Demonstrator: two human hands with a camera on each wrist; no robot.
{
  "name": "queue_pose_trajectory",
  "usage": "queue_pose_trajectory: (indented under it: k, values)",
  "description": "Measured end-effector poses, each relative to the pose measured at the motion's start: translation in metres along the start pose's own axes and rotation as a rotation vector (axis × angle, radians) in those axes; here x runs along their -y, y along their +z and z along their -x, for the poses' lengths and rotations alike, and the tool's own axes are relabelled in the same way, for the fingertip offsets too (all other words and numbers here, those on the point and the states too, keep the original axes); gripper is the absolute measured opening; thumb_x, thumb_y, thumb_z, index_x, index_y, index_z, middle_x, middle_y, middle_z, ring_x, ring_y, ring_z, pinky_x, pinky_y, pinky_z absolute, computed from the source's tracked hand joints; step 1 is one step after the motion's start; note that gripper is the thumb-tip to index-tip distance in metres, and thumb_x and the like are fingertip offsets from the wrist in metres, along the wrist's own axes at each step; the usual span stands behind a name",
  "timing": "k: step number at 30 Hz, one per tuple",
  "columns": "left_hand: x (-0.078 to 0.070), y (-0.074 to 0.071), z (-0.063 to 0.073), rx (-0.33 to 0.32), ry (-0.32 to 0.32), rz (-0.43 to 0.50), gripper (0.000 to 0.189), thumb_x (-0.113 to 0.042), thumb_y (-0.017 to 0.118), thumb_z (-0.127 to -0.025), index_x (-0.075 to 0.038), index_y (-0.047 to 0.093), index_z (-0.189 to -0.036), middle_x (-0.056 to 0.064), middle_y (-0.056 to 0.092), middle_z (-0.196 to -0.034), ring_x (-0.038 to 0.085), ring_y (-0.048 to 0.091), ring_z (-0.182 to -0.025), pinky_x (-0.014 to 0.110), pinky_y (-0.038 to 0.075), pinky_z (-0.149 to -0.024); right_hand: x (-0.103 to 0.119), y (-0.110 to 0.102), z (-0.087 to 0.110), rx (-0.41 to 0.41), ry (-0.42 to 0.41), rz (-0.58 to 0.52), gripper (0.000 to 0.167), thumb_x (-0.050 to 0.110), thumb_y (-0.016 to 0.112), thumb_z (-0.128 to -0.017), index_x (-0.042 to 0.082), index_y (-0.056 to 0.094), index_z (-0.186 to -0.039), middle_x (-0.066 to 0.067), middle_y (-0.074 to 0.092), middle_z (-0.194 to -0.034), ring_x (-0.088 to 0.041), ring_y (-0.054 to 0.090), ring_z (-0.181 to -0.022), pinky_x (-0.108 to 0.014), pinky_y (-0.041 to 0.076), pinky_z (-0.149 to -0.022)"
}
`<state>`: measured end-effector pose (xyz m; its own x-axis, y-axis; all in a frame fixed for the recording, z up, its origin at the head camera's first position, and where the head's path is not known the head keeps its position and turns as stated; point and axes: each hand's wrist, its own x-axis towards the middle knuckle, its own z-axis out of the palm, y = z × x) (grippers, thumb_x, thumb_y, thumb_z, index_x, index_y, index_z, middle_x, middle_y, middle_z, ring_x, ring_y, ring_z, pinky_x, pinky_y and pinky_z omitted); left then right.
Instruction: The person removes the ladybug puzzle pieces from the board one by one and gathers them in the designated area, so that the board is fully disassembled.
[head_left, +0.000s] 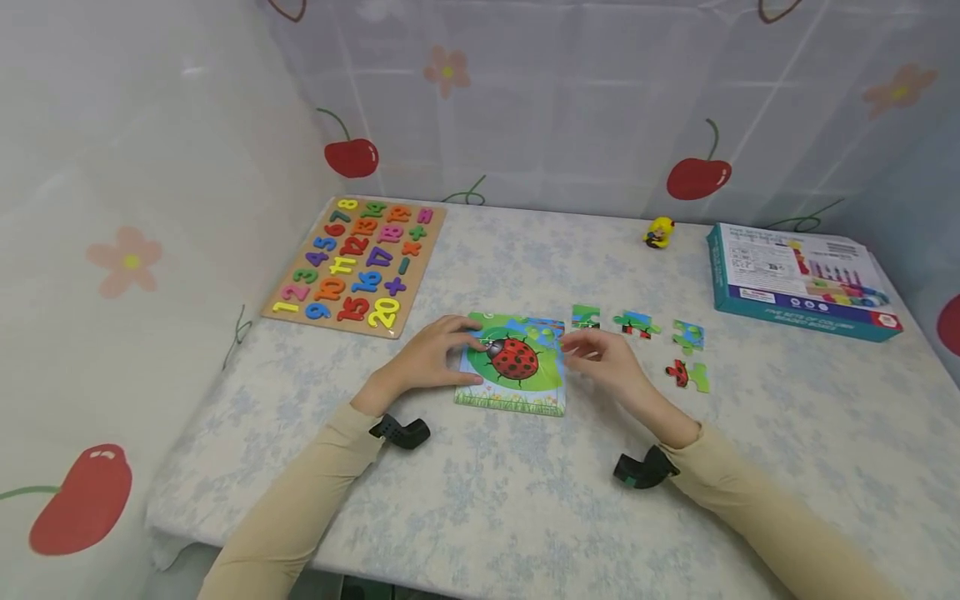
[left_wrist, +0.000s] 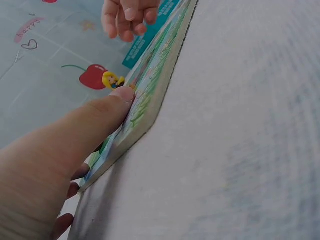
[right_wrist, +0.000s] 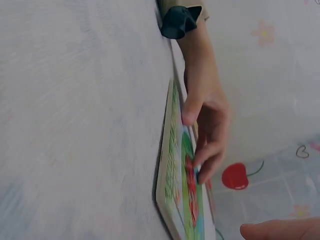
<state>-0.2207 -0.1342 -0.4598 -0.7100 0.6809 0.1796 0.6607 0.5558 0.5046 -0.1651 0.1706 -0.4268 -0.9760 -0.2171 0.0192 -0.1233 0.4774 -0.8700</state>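
Observation:
A ladybug puzzle board [head_left: 536, 392] lies flat on the table in front of me, with a red, black-spotted ladybug [head_left: 514, 359] on green. My left hand [head_left: 429, 354] rests on its left side, thumb and index fingertip touching the picture. In the left wrist view that thumb [left_wrist: 107, 107] lies on the board's surface. At the board's right edge hovers my right hand [head_left: 606, 364], its fingers loosely bent and nothing visible in them. Several loose jigsaw pieces lie right of and behind the board, among them a red-and-green piece [head_left: 698, 377] and a blue-and-green one [head_left: 688, 336].
A wooden number board [head_left: 397, 308] with coloured numerals lies at the back left. At the back right is a teal-edged box [head_left: 806, 279], and a small yellow-haired figurine [head_left: 659, 233] stands left of it. A cherry-print curtain [head_left: 525, 125] hangs behind the table.

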Motion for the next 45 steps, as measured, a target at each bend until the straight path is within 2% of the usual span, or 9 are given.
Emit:
queue_pose_trajectory:
  k: [4,7,12,20,26,31,36,42,45]
  values:
    - [0.0,0.001,-0.001,0.003,-0.007,0.004,0.044,-0.046,0.078,-0.074,-0.024,0.069,-0.11,0.001,0.051,-0.137,0.023,0.043,-0.131,0.047,0.036,-0.11,0.01,0.023,-0.011,0.02,-0.023,-0.029,0.032,0.002,0.067,-0.085,-0.003,0.063,-0.116,-0.022,0.064,-0.116,-0.029,0.062,-0.096,-0.031,0.051,-0.08]
    - [-0.001,0.001,-0.003,0.009,-0.01,0.007,0.044,-0.047,0.078,-0.074,-0.024,0.069,-0.111,0.001,0.05,-0.138,0.023,0.043,-0.132,0.047,0.036,-0.11,0.012,0.035,-0.015,0.032,-0.01,-0.048,0.036,0.001,0.068,-0.084,-0.002,0.062,-0.119,-0.021,0.062,-0.119,-0.034,0.06,-0.102,-0.034,0.051,-0.081]
    - [-0.001,0.002,-0.004,0.013,-0.002,0.009,0.044,-0.048,0.077,-0.076,-0.024,0.069,-0.112,0.001,0.05,-0.138,0.023,0.043,-0.132,0.047,0.036,-0.11,0.009,0.046,-0.016,0.018,0.005,-0.024,0.043,0.003,0.071,-0.081,0.0,0.061,-0.123,-0.021,0.063,-0.114,-0.032,0.06,-0.096,-0.03,0.049,-0.075]
    - [0.0,0.001,-0.003,0.013,-0.001,0.01,0.043,-0.047,0.078,-0.075,-0.024,0.069,-0.11,0.0,0.051,-0.137,0.022,0.043,-0.132,0.047,0.036,-0.11,0.0,0.054,-0.013,-0.014,-0.121,0.089,0.043,0.005,0.076,-0.079,0.005,0.064,-0.121,-0.015,0.064,-0.112,-0.025,0.059,-0.087,-0.028,0.047,-0.073]
    - [0.0,0.0,-0.002,0.007,-0.007,0.008,0.042,-0.047,0.078,-0.074,-0.024,0.069,-0.109,0.0,0.051,-0.137,0.023,0.043,-0.132,0.047,0.036,-0.11,0.0,0.055,-0.014,-0.003,-0.136,0.076,0.04,0.004,0.075,-0.08,0.006,0.065,-0.119,-0.014,0.063,-0.109,-0.023,0.056,-0.085,-0.029,0.046,-0.072]
    - [0.0,-0.002,-0.001,0.014,-0.012,0.004,0.043,-0.047,0.078,-0.075,-0.024,0.069,-0.109,0.001,0.05,-0.138,0.024,0.043,-0.132,0.048,0.036,-0.11,0.001,0.056,-0.016,0.006,-0.161,0.058,0.041,0.001,0.074,-0.08,0.008,0.064,-0.12,-0.013,0.061,-0.111,-0.025,0.056,-0.092,-0.031,0.047,-0.075]
    - [-0.001,-0.002,-0.001,0.012,-0.017,0.013,0.042,-0.047,0.078,-0.075,-0.023,0.069,-0.109,0.001,0.05,-0.138,0.024,0.042,-0.132,0.048,0.035,-0.11,-0.001,0.06,-0.016,-0.005,-0.207,-0.012,0.042,-0.005,0.07,-0.081,0.004,0.062,-0.121,-0.016,0.053,-0.113,-0.03,0.059,-0.095,-0.033,0.052,-0.079]
    - [-0.002,-0.002,0.0,0.011,-0.014,0.022,0.042,-0.046,0.078,-0.075,-0.023,0.069,-0.108,0.002,0.05,-0.137,0.024,0.043,-0.132,0.048,0.035,-0.11,-0.002,0.059,-0.015,-0.05,-0.18,-0.198,0.028,-0.006,0.064,-0.085,-0.005,0.063,-0.113,-0.022,0.054,-0.114,-0.036,0.064,-0.092,-0.019,0.054,-0.075]
    - [-0.002,-0.001,0.0,0.012,-0.013,0.022,0.042,-0.046,0.078,-0.074,-0.023,0.069,-0.108,0.001,0.05,-0.138,0.024,0.042,-0.132,0.048,0.035,-0.11,-0.007,0.059,-0.017,-0.079,-0.164,-0.242,0.024,-0.005,0.065,-0.085,-0.005,0.065,-0.109,-0.022,0.056,-0.112,-0.032,0.065,-0.092,-0.017,0.053,-0.075]
